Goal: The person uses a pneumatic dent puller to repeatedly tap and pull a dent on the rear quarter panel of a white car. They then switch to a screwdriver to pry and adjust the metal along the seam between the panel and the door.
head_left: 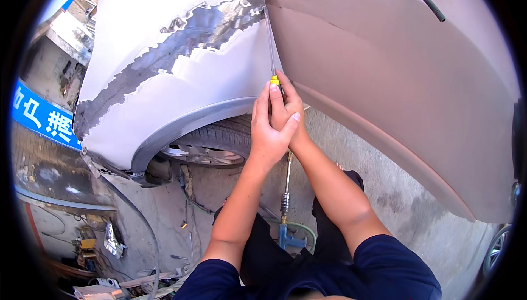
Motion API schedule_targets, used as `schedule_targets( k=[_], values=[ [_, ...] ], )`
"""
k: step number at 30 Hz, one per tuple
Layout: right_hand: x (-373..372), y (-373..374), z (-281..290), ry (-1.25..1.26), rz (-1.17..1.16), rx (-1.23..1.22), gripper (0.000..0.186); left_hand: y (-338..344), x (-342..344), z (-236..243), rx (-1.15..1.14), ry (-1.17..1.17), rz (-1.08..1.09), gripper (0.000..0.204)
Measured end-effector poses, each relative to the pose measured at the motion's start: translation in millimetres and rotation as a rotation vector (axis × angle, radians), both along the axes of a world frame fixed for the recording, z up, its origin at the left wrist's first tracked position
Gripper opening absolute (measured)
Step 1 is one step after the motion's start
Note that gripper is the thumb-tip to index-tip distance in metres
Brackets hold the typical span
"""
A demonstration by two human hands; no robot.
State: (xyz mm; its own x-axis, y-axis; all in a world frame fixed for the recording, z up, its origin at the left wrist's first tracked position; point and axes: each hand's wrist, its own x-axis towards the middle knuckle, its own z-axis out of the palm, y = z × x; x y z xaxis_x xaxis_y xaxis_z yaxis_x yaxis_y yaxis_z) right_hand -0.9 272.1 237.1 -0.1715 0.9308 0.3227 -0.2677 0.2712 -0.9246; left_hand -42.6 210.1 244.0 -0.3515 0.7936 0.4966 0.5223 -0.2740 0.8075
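Note:
Both my hands are clasped round the yellow handle of a long screwdriver-like tool (275,80). My right hand (287,108) grips the handle, its thumb and forefinger next to the yellow part. My left hand (268,135) wraps over the right from the left side, thumb across it; most of the handle is hidden. The thin metal shaft points away from me, along the seam between the white fender (208,75) and the open pinkish-grey door (384,80). Its tip touches or sits close to the fender's edge, beside a jagged bare-metal band (170,50); exact contact is unclear.
Under the fender is a tyre (219,141). Between my legs stands a blue air tool (291,238) with a spring and rod, joined to a green hose. A black-handled rod (431,5) lies on the panel at upper right. Scrap parts and a dark hose (137,212) lie at left.

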Motion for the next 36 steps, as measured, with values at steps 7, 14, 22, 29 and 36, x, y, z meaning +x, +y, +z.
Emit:
schedule_targets(
  k=[7, 14, 22, 29, 36],
  values=[
    [-7, 3, -14, 0.33, 0.203, -0.104, 0.045, -6, -1, -4, -0.07, 0.068, 0.044, 0.085],
    [4, -4, 1, 0.189, 0.215, -0.144, 0.042, -5, -4, -8, -0.011, 0.059, -0.003, 0.087],
    [1, -1, 8, 0.214, 0.235, -0.201, 0.048, -2, -6, 6, -0.05, 0.092, -0.001, 0.085],
    [0, -1, -4, 0.239, 0.249, -0.2, 0.044, -5, -3, -2, -0.047, 0.095, -0.001, 0.084],
    [6, 10, 10, 0.283, 0.324, -0.19, 0.045, 5, 1, 8, -0.036, 0.084, 0.008, 0.083]
  ],
)
